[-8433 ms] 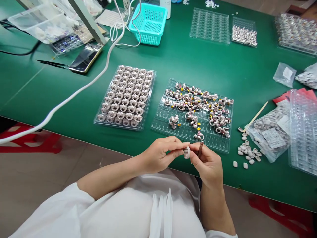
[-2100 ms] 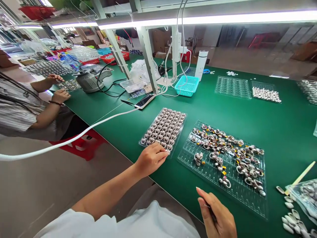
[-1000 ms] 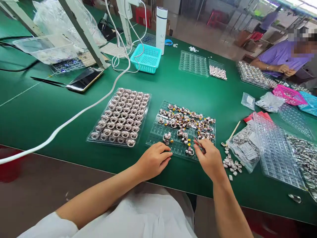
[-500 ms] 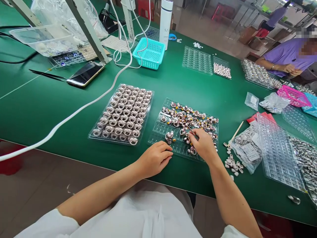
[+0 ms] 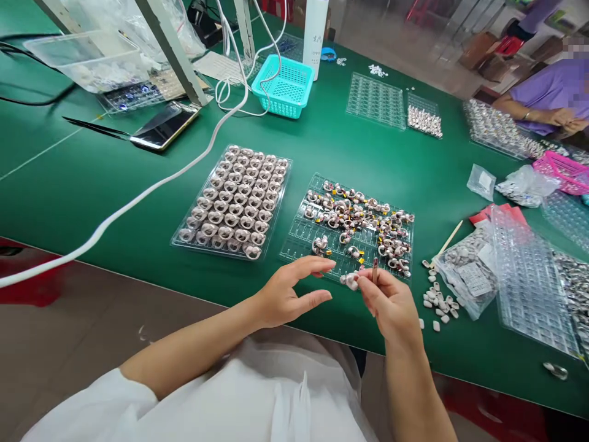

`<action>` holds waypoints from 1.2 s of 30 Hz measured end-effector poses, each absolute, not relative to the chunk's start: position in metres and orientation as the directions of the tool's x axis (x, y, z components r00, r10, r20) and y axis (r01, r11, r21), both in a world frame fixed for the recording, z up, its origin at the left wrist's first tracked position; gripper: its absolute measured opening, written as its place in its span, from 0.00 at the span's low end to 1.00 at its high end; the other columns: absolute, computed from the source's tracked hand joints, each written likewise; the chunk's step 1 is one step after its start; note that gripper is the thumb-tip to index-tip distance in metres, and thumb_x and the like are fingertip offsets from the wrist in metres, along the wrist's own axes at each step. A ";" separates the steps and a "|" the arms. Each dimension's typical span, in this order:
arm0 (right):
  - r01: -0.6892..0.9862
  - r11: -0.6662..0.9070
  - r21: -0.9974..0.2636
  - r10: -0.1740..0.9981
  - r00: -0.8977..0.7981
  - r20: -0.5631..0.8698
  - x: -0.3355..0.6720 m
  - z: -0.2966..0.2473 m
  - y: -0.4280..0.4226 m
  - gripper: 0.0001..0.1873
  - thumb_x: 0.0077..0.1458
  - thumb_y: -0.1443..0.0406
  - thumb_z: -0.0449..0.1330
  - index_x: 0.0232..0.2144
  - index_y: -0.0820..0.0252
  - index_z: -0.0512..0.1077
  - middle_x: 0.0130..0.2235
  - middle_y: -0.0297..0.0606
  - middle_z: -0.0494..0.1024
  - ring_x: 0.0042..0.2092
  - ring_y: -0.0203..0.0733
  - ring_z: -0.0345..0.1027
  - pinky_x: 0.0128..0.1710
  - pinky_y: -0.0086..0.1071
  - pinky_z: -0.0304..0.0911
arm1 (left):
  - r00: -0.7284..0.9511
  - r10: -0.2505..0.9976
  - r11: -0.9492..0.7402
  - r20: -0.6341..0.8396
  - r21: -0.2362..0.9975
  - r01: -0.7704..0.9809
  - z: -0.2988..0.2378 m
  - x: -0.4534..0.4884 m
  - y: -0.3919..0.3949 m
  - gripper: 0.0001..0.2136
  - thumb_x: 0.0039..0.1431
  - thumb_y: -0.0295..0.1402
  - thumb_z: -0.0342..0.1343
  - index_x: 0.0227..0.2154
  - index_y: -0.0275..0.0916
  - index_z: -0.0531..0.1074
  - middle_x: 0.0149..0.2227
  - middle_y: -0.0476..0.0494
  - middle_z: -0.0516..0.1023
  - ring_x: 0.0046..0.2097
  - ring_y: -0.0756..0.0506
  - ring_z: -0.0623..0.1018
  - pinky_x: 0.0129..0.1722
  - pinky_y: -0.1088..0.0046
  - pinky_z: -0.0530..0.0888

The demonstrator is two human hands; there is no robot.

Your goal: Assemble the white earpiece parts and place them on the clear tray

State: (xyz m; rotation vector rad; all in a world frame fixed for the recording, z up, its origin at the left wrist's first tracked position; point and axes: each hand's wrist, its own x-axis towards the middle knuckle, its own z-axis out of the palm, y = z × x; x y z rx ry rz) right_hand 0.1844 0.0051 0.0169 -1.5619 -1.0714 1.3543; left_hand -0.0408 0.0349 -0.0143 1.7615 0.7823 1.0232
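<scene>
My right hand (image 5: 393, 301) pinches a small whitish earbud part (image 5: 350, 280) just above the near edge of a clear tray (image 5: 301, 250). A slim brownish tool (image 5: 375, 270), perhaps tweezers, sticks up from the same hand; most of it is hidden by the fingers. To the left, my left hand (image 5: 289, 291) is open and holds nothing, its thumb and fingers apart and pointing toward the part. Several wired earbud assemblies (image 5: 354, 215) with yellow bits lie jumbled in the clear tray. Beside it, another tray (image 5: 230, 205) carries neat rows of whitish earbud shells.
A white cable (image 5: 161, 187) crosses the green table at left, near a phone (image 5: 165, 127) and black tweezers (image 5: 96, 127). A turquoise basket (image 5: 285, 92) stands behind. Loose caps (image 5: 442, 304), a parts bag (image 5: 469, 264) and stacked trays (image 5: 529, 276) lie right. A co-worker (image 5: 543, 98) sits far right.
My right hand has drawn back from the tray toward me, bringing the earbud part with it. My left hand has lifted off the tray's edge and spread its fingers. The view has shifted slightly.
</scene>
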 end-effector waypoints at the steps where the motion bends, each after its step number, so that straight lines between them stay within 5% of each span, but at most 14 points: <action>1: 0.052 -0.342 -0.938 0.939 0.068 -0.338 0.179 0.014 -0.003 0.17 0.54 0.52 0.65 0.35 0.61 0.76 0.24 0.31 0.70 0.20 0.29 0.52 0.17 0.26 0.47 | 0.470 0.848 -0.292 0.246 0.956 0.026 -0.012 -0.040 0.032 0.21 0.60 0.32 0.63 0.56 0.40 0.72 0.54 0.34 0.78 0.49 0.42 0.81 0.50 0.63 0.79; 7: -0.123 -0.311 -0.943 0.939 0.115 -0.324 0.155 -0.001 -0.034 0.14 0.57 0.55 0.63 0.34 0.60 0.75 0.25 0.31 0.70 0.20 0.28 0.52 0.17 0.26 0.48 | 0.519 0.850 -0.070 0.086 0.996 -0.050 -0.012 -0.033 0.022 0.11 0.58 0.32 0.64 0.43 0.35 0.80 0.38 0.39 0.83 0.39 0.45 0.82 0.43 0.68 0.79; 15: -0.001 -0.245 -0.970 0.959 0.146 -0.242 0.154 0.001 -0.043 0.11 0.59 0.57 0.62 0.36 0.58 0.75 0.25 0.30 0.68 0.22 0.29 0.53 0.19 0.25 0.51 | 0.517 0.853 0.145 -0.069 0.984 -0.108 -0.008 -0.033 0.018 0.10 0.58 0.33 0.63 0.40 0.32 0.80 0.36 0.39 0.83 0.37 0.46 0.80 0.40 0.71 0.78; 20: 0.164 -0.161 -0.973 0.982 0.126 -0.141 0.152 0.008 -0.044 0.10 0.58 0.59 0.62 0.42 0.55 0.76 0.33 0.34 0.76 0.25 0.32 0.61 0.23 0.26 0.61 | 0.493 0.870 0.070 -0.032 0.996 -0.060 -0.001 -0.032 0.017 0.09 0.58 0.32 0.62 0.39 0.32 0.81 0.36 0.38 0.83 0.37 0.46 0.81 0.40 0.71 0.78; 27: 0.187 -0.027 -0.982 0.995 0.102 -0.008 0.156 0.000 -0.042 0.05 0.61 0.63 0.62 0.38 0.55 0.77 0.40 0.39 0.76 0.34 0.37 0.67 0.28 0.28 0.62 | 0.444 0.892 -0.083 0.087 0.996 -0.029 0.001 -0.030 0.019 0.09 0.58 0.29 0.61 0.40 0.33 0.81 0.36 0.38 0.82 0.36 0.47 0.80 0.39 0.72 0.78; 36: 0.139 -0.025 -0.990 0.981 0.195 0.003 0.147 -0.006 -0.046 0.05 0.61 0.64 0.63 0.40 0.53 0.78 0.33 0.32 0.78 0.28 0.33 0.67 0.26 0.26 0.63 | 0.400 0.910 0.139 -0.112 0.989 -0.041 0.002 -0.024 0.016 0.10 0.57 0.30 0.61 0.40 0.32 0.80 0.35 0.40 0.82 0.35 0.47 0.80 0.39 0.74 0.78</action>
